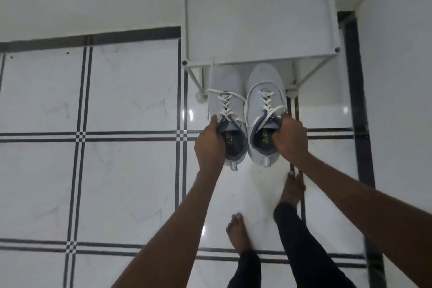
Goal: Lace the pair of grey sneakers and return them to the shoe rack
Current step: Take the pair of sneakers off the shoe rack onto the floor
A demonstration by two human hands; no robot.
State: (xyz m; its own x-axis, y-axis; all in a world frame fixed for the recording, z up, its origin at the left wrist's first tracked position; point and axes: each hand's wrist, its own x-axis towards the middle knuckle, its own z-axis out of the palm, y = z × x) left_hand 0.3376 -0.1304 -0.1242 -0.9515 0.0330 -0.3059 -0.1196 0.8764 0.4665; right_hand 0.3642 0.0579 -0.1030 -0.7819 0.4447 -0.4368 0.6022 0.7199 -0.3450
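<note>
Sneakers, the left sneaker (225, 98) gripped at its collar by the left hand (211, 141) and the right sneaker (265, 93) by the right hand (289, 138), look laced (ends loose) and sit toes-first under the shoe rack (257, 61) top, so only seating and letting go seems left.

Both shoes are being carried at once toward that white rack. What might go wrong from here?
Two things, I think. The white laces hang in loose loops, untied, so one might snag on the shoe rack frame as the toes go under its top shelf. And the left hand and right hand each pinch only a collar edge of the left sneaker and right sneaker, so either might slip.
</note>
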